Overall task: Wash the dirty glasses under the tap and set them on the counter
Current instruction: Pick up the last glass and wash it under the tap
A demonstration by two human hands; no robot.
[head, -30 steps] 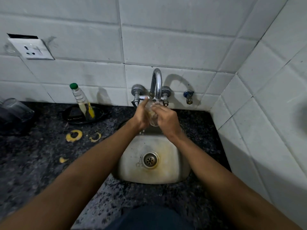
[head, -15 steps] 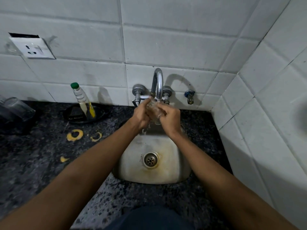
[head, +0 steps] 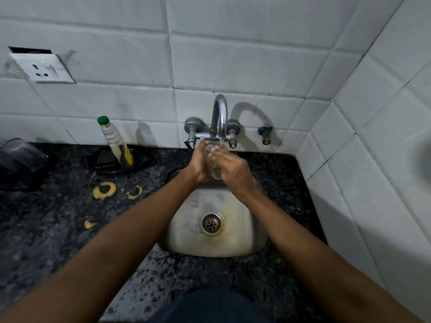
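Note:
A clear glass [head: 212, 163] is held between both hands over the steel sink [head: 242, 234], right under the curved tap [head: 220, 115]. Water runs from the spout onto it. My left hand [head: 198, 165] grips its left side. My right hand [head: 233, 169] wraps its right side, fingers across the rim. Most of the glass is hidden by the hands. Another clear glass [head: 22, 153] stands on the dark speckled counter [head: 46, 229] at the far left.
A bottle with a green cap [head: 115, 142] leans in a black dish [head: 102, 160] left of the tap. Yellow peel scraps [head: 104, 190] lie on the counter. A wall socket [head: 43, 68] sits upper left. A tiled wall closes the right side.
The glass stays under the tap while both hands shift around it; my right hand's fingers have slid over the rim and the glass has turned slightly.

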